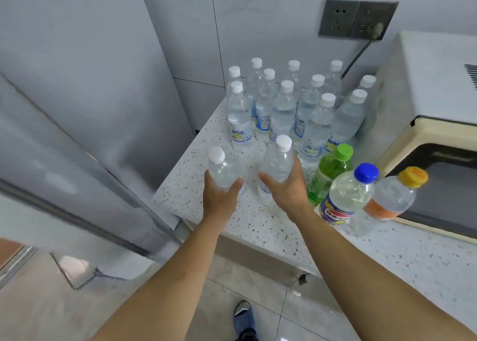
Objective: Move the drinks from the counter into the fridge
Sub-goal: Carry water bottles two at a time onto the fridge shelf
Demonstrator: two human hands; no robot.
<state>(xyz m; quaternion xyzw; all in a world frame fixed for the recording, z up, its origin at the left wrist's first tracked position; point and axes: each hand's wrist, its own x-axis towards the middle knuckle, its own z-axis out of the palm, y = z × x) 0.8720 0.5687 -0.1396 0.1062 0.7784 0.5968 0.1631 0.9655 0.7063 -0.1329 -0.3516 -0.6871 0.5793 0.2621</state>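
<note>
My left hand (220, 197) grips a clear white-capped water bottle (222, 169) over the near left corner of the speckled counter (260, 224). My right hand (290, 188) grips a second white-capped water bottle (278, 164) just to its right. Behind them stand several more white-capped water bottles (284, 108) in a cluster against the wall. To the right stand a green bottle (330, 171), a blue-capped bottle (347, 195) and an orange-capped bottle (396, 197). The grey fridge (85, 103) fills the left side, doors closed.
A cream microwave (436, 124) sits on the counter at the right, plugged into a wall socket (357, 19). Tiled floor lies below, with a blue slipper (244, 320) near the counter's front edge.
</note>
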